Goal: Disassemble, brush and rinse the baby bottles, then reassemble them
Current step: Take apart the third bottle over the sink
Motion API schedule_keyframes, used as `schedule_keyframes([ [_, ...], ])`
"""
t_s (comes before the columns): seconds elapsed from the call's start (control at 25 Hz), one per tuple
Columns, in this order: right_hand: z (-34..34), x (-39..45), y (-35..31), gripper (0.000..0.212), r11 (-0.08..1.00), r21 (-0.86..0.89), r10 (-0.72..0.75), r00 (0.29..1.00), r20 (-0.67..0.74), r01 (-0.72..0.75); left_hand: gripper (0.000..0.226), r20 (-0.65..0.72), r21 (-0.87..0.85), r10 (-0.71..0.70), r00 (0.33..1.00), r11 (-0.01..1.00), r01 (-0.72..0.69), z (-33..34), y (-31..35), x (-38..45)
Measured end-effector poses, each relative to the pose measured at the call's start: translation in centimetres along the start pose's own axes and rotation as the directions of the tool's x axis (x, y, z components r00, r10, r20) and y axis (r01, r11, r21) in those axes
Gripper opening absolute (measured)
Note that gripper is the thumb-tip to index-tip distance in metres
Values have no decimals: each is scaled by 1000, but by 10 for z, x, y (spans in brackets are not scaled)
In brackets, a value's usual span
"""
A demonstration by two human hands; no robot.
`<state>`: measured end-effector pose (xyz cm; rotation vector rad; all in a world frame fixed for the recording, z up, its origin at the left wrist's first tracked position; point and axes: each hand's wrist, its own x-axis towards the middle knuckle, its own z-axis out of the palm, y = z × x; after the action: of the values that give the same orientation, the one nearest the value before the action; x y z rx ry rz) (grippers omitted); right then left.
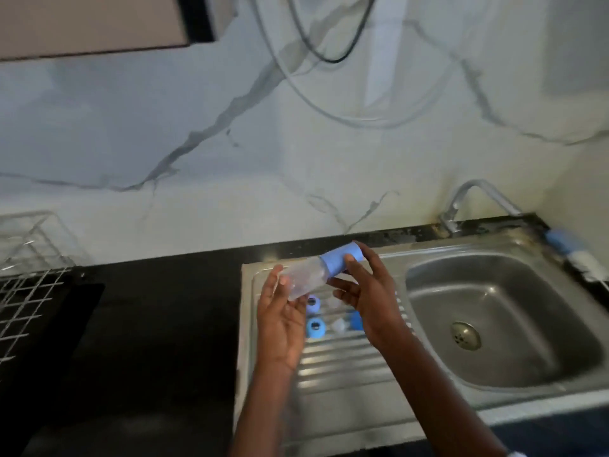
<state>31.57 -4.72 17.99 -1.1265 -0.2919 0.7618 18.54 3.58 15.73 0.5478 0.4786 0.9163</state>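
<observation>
Baby bottle (316,270), clear-bodied with a blue cap (341,258), is held nearly level above the ribbed drainboard (346,361) of a steel sink (494,324), cap end pointing toward the wall. A person's left hand (283,311) cups the clear base with fingers loosely curled around it, while the right hand (365,291) closes thumb and fingers on the blue cap. Beneath the bottle, small blue and clear bottle parts (333,316) lie clustered on the drainboard, just under the two wrists; the frame is too blurred to tell which part is which. The basin, right of the hands, holds only its drain (465,335), and the faucet (474,199) rises at the back rim. A blurred blue-and-white object (570,249) lies at the sink's far right edge. To the left, dark countertop (158,324) stretches from the drainboard edge to a wire dish rack (29,275) at the frame's left border.
</observation>
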Motion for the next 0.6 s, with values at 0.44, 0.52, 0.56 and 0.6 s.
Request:
schedule_keyframes([
  [0.44, -232, -3, -107, 27, 983, -164, 72, 993, -95, -87, 21, 4, -87, -267, 964, 960, 266, 153, -210, -38],
  [0.52, -259, 4, -117, 18, 970, -216, 92, 990, -110, -114, 26, 6, -4, -262, 965, 965, 262, 172, -236, -35],
  [0.56, -269, 7, -120, 17, 962, -245, 90, 988, -123, -118, 32, 11, 28, -261, 965, 965, 261, 178, -247, -33],
  [0.6, -280, 11, -122, 20, 952, -283, 82, 986, -143, -120, 39, 19, 55, -256, 966, 965, 255, 184, -259, -32],
])
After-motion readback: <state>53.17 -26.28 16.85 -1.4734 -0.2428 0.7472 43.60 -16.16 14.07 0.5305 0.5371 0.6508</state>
